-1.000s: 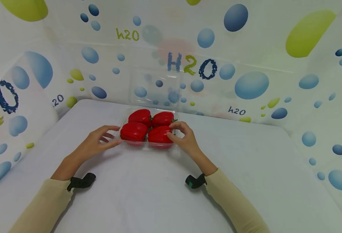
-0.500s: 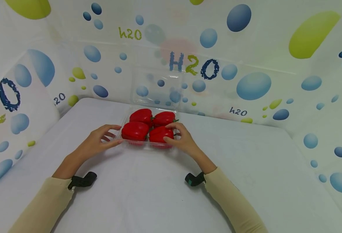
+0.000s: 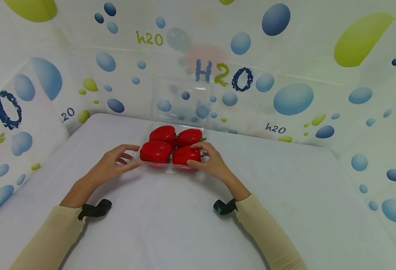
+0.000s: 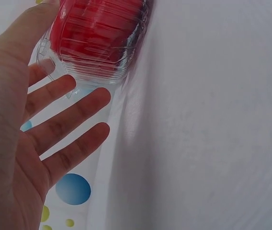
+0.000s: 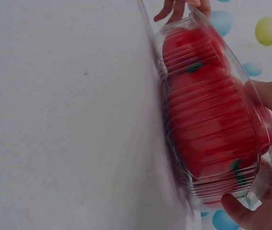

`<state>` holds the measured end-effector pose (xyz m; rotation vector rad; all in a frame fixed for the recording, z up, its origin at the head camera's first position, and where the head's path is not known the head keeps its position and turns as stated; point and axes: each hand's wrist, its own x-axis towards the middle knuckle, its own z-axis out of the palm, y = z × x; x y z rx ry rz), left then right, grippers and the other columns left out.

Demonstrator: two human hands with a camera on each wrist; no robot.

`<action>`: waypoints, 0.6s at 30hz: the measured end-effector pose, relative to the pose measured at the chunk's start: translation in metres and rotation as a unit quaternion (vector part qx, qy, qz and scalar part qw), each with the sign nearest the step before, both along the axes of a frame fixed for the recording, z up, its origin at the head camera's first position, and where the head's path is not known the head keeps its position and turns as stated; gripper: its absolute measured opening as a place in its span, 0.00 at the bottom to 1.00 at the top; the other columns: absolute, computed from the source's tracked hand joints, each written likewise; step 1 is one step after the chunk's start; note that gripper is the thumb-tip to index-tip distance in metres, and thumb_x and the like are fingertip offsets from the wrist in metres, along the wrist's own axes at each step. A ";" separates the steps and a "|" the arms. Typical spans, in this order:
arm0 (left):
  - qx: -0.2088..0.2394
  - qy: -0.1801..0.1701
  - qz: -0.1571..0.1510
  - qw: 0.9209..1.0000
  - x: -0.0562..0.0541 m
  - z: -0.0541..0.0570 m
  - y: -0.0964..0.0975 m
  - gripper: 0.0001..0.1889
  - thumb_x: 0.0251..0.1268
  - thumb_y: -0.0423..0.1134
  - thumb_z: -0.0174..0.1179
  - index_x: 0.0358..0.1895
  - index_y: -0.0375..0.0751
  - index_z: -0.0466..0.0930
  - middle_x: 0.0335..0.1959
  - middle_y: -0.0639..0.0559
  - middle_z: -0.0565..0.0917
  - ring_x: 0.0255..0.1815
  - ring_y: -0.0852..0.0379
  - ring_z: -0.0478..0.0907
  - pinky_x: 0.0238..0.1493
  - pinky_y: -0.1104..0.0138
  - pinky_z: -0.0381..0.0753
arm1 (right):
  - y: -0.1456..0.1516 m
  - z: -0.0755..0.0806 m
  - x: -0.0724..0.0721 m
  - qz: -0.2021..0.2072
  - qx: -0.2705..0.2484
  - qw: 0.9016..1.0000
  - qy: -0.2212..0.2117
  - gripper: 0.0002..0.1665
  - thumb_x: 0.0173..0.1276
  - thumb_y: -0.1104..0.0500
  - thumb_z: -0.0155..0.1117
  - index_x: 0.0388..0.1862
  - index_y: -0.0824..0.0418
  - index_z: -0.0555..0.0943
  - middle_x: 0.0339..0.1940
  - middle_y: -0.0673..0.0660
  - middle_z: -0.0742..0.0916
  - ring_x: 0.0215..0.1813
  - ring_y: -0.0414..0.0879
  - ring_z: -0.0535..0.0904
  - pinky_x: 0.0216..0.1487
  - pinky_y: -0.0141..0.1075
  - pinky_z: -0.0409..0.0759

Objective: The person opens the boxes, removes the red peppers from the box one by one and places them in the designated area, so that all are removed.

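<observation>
Several red bell peppers (image 3: 156,152) with green stems lie in two rows in a clear plastic clamshell box (image 5: 205,191), its see-through lid (image 3: 181,99) raised at the back. My right hand (image 3: 215,161) grips the front right bell pepper (image 3: 184,155), thumb on its near side and index finger over its top. In the right wrist view, another fingertip (image 5: 234,206) lies by the box's ribbed end wall. At the box's left end is my left hand (image 3: 111,161), thumb and index finger by the rim. Its other fingers (image 4: 71,120) are spread and hold nothing.
The box stands at the back of a table under a white cloth (image 3: 157,225). Behind and beside it hangs a white backdrop (image 3: 319,45) printed with blue and green dots and H2O lettering. Each wrist wears a small black camera (image 3: 96,209).
My right thumb and index finger have shifted slightly left on the front right pepper, the thumb a little nearer the box's front edge. The left hand and box stay nearly still.
</observation>
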<state>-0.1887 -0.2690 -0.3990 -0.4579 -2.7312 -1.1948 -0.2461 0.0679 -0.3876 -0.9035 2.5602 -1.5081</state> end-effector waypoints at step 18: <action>0.010 -0.001 -0.006 1.000 0.001 0.000 0.000 0.29 0.64 0.43 0.65 0.66 0.37 0.68 0.62 0.38 0.74 0.51 0.42 0.79 0.43 0.76 0.77 | 0.006 0.003 0.001 -0.032 -0.054 0.998 -0.012 0.21 0.70 0.63 0.62 0.61 0.66 0.78 0.59 0.62 0.82 0.62 0.55 0.76 0.60 0.45 0.78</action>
